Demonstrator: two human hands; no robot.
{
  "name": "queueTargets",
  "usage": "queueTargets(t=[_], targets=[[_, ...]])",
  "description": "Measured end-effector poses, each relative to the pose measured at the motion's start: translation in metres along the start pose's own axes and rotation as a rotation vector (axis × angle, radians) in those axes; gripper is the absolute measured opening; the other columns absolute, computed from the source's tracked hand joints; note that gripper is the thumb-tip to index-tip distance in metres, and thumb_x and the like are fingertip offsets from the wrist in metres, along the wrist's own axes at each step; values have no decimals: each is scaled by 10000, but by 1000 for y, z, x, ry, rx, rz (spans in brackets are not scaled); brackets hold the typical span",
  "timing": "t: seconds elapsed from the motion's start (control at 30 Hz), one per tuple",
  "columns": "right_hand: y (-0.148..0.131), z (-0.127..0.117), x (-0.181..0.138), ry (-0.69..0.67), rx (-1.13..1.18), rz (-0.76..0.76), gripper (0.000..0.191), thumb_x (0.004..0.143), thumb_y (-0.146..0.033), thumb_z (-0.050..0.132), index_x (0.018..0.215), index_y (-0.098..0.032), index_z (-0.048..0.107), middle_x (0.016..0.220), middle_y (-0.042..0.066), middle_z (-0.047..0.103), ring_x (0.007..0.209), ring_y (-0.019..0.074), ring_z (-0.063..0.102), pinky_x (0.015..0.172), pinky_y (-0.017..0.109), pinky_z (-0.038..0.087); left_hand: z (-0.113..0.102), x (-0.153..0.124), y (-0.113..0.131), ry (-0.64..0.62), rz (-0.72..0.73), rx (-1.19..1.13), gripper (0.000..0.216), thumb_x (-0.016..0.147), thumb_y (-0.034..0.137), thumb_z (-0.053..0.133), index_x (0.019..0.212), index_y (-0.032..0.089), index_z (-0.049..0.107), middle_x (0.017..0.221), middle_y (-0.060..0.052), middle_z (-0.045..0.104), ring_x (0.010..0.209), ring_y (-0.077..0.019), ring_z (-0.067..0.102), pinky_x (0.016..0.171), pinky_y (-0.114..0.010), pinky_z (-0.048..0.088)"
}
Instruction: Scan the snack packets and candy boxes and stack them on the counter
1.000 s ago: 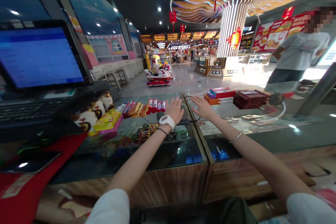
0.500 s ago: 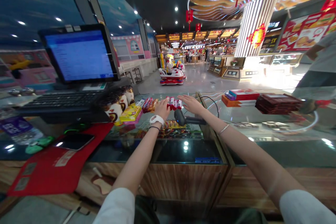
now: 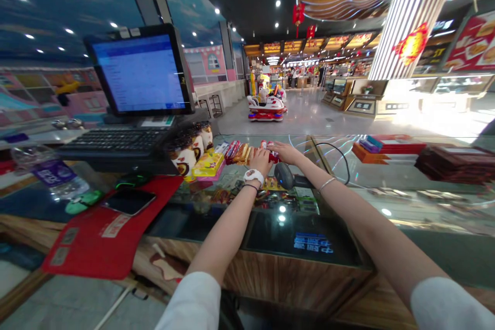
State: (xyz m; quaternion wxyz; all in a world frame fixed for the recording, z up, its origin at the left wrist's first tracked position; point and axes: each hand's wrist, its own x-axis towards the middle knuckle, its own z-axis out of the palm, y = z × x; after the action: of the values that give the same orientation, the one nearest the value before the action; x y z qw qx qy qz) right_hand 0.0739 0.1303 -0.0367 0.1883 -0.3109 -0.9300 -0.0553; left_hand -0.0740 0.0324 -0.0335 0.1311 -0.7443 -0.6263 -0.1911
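Note:
Small red snack packets (image 3: 274, 157) lie on the glass counter between my two hands, mostly covered by them. My left hand (image 3: 260, 160), with a white watch on the wrist, presses its fingers on the packets from the left. From the right, my right hand (image 3: 285, 152) reaches its fingers over the same packets, close to the left fingertips. Orange-brown snack packets (image 3: 242, 154) and more red packets (image 3: 232, 150) lie in a row left of my left hand. A black handheld scanner (image 3: 285, 176) rests just in front of my right hand.
Left are yellow packs (image 3: 209, 163), patterned cups (image 3: 185, 159), a keyboard (image 3: 112, 140), a monitor (image 3: 141, 75), a phone (image 3: 130, 200) on a red mat (image 3: 104, 245), and a bottle (image 3: 58, 175). Right are flat boxes (image 3: 398, 144), brown packs (image 3: 456, 162) and a cable (image 3: 344, 157).
My hands have come closer together over the red packets, covering more of them. The view has turned slightly left, so the counter items appear further right.

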Motion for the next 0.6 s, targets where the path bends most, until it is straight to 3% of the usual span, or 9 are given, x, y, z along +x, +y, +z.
queueTargets(t=[0.27,0.6], targets=[[-4,-8,-3,66,-12,-24,424,837,-26,572,1210,-196,681,1275,118,685,1194,236,621,1046,422,461,-4,-2,4,-4,-7,-24,296,903,248,588,1194,200,621,1271,-92,664,1290,-248,522,1257,-472,134],[-9,-13,-6,148,91,47,415,850,-82,572,1250,-173,629,1258,122,683,1209,238,597,1120,464,367,-15,-1,1,95,16,-84,278,953,236,512,1203,240,633,1239,-59,701,1216,-218,590,1266,-511,90]])
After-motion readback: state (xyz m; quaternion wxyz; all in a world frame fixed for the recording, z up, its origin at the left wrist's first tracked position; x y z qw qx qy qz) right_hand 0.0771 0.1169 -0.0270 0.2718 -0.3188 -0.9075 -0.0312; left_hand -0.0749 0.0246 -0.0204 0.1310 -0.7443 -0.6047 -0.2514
